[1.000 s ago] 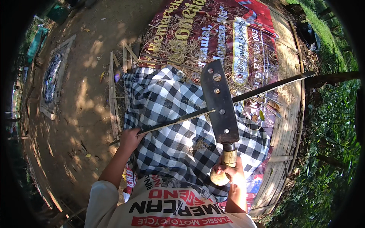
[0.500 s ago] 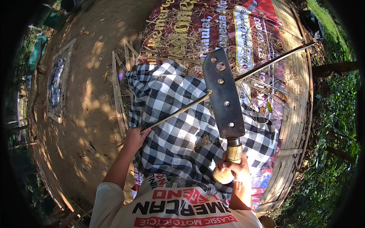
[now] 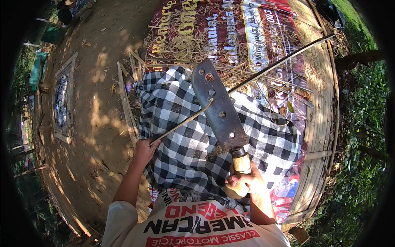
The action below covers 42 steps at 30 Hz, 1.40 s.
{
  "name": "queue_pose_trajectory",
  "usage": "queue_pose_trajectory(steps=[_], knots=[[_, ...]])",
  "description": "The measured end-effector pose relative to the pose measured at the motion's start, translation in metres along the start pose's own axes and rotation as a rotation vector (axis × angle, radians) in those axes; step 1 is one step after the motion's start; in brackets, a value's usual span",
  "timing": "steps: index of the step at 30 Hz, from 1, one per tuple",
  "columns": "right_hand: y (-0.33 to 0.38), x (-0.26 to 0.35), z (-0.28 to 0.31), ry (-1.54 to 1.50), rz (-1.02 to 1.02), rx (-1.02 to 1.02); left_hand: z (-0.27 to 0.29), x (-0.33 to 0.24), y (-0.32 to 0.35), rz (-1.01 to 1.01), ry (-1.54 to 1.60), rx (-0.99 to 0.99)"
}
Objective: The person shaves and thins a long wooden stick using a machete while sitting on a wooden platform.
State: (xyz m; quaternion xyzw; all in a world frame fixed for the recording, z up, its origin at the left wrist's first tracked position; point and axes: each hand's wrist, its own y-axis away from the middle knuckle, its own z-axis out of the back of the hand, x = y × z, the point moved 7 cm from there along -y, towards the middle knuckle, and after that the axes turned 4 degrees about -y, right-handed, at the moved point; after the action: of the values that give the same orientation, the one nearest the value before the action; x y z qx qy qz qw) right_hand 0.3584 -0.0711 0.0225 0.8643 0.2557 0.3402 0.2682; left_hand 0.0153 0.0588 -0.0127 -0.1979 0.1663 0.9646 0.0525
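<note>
My right hand (image 3: 251, 181) is wrapped around the pale wooden handle of a large cleaver (image 3: 221, 108). Its broad dark blade has a row of holes and leans up and to the left. A long thin bamboo strip (image 3: 181, 125) runs slantwise from lower left to upper right, and the blade hides its middle. A thin shaving curls up at the blade's left edge. My left hand (image 3: 144, 150) grips the strip's lower end. Beneath both, a black-and-white checked cloth (image 3: 193, 144) covers my lap.
Shavings (image 3: 185, 45) lie scattered over a printed red banner (image 3: 205, 14) ahead. More thin strips (image 3: 284, 88) rest at its right. A slatted bamboo platform edge (image 3: 317, 164) borders the right side, with green plants beyond. Bare dirt ground (image 3: 94, 123) and bamboo pieces (image 3: 125, 103) lie left.
The cleaver has slid left and slightly down along the strip, its blade leaning further left. My right hand moved left with it; my left hand keeps its grip.
</note>
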Motion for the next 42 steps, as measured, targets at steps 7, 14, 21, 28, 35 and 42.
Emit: queue_pose_trajectory(steps=[7, 14, 21, 28, 35, 42], knots=[[-0.014, -0.051, 0.005, -0.409, -0.114, 0.27, 0.005, 0.003, -0.005, -0.008, -0.07, 0.07], [0.001, -0.012, -0.024, -0.429, -0.012, 0.169, 0.001, 0.001, -0.001, -0.011, 0.033, 0.013], [-0.01, 0.009, 0.011, -0.1, 0.163, -0.117, -0.001, 0.005, -0.005, 0.002, 0.001, 0.054], [-0.02, -0.049, -0.036, -0.192, -0.163, 0.264, -0.007, 0.026, -0.002, 0.057, 0.023, 0.064], [-0.009, -0.037, -0.032, -0.331, -0.153, 0.293, 0.011, -0.011, -0.004, 0.054, -0.044, 0.119], [-0.014, 0.011, 0.004, -0.074, 0.186, -0.066, 0.004, 0.0, -0.002, 0.085, 0.007, 0.102]])
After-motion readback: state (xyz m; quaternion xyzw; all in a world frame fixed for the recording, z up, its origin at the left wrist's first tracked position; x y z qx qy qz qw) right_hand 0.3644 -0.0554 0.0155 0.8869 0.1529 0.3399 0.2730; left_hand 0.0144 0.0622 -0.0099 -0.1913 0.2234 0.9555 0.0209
